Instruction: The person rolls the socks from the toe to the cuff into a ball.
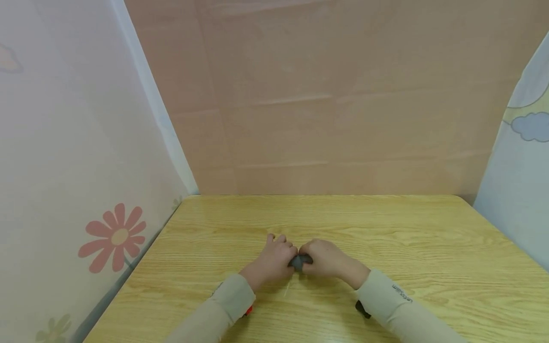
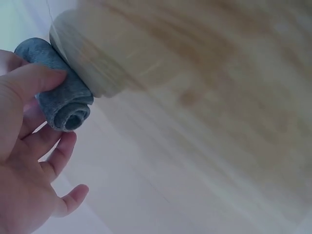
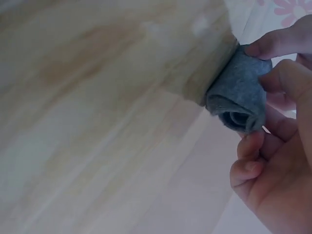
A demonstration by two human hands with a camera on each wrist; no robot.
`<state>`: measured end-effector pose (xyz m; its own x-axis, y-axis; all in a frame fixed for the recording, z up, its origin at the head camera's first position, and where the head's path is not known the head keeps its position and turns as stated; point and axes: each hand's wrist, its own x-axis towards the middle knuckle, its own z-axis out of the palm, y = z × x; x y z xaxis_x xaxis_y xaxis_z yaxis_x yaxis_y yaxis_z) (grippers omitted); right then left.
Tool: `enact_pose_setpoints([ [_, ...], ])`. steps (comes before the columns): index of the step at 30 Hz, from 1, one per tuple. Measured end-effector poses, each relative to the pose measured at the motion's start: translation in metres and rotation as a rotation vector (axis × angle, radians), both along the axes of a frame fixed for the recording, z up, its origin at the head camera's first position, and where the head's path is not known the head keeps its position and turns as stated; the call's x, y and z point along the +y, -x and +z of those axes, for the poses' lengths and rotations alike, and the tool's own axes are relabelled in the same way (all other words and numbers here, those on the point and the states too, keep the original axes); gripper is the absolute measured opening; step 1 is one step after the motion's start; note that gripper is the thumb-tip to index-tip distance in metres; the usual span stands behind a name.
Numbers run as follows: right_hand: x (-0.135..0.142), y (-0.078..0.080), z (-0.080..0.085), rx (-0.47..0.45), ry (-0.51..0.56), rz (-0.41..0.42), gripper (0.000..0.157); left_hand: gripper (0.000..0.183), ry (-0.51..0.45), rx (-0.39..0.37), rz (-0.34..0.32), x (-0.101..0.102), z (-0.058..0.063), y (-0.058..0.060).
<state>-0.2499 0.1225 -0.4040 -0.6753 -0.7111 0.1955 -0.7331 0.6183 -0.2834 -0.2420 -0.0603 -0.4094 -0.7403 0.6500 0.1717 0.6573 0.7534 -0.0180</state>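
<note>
A small roll of grey-blue cloth (image 1: pixel 300 261) is held between both hands, near the middle of the wooden table (image 1: pixel 326 214). My left hand (image 1: pixel 274 259) grips its left end. In the left wrist view, the left thumb presses on the roll (image 2: pixel 66 90) and a coiled end faces the camera. My right hand (image 1: pixel 328 258) pinches the other end. The right wrist view shows the thumb and fingers around the cloth (image 3: pixel 239 87), with its layered spiral end visible. Whether the roll touches the tabletop, I cannot tell.
Beside the left sleeve, a red thing (image 1: pixel 248 311) shows partly. A black object (image 1: pixel 362 309) lies against the right sleeve, partly covered. A brown sheet (image 1: pixel 326 95) hangs behind the table, and a flower-printed curtain (image 1: pixel 77 143) borders its left side.
</note>
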Motion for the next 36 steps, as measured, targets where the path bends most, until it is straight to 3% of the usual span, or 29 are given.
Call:
enact_pose_setpoints([
  [2, 0.000, -0.003, 0.001, 0.033, -0.017, -0.019, 0.005, 0.016, -0.040, -0.053, -0.003, -0.001, -0.001, 0.002],
  [8, -0.002, -0.010, 0.000, 0.290, -0.067, 0.018, 0.021, 0.008, -0.196, -0.278, 0.043, -0.009, -0.001, 0.007],
  [12, -0.001, -0.013, 0.002, 0.301, -0.041, 0.000, 0.022, 0.014, -0.345, -0.443, 0.066, -0.012, 0.006, 0.007],
  [15, 0.002, -0.014, 0.008, 0.191, 0.016, -0.023, 0.024, 0.022, -0.460, -0.542, 0.071, -0.014, 0.013, 0.007],
  [22, 0.012, -0.014, 0.018, -0.201, 0.256, -0.029, 0.020, 0.024, -0.770, -0.743, 0.085, -0.019, 0.024, 0.004],
  [29, 0.016, -0.012, 0.013, -0.487, 0.483, -0.074, 0.029, 0.032, -0.911, -0.773, 0.097, -0.021, 0.026, -0.001],
  [36, 0.017, -0.016, 0.011, -0.633, 0.680, -0.058, 0.045, 0.026, -0.931, -0.758, 0.040, -0.017, 0.026, -0.006],
])
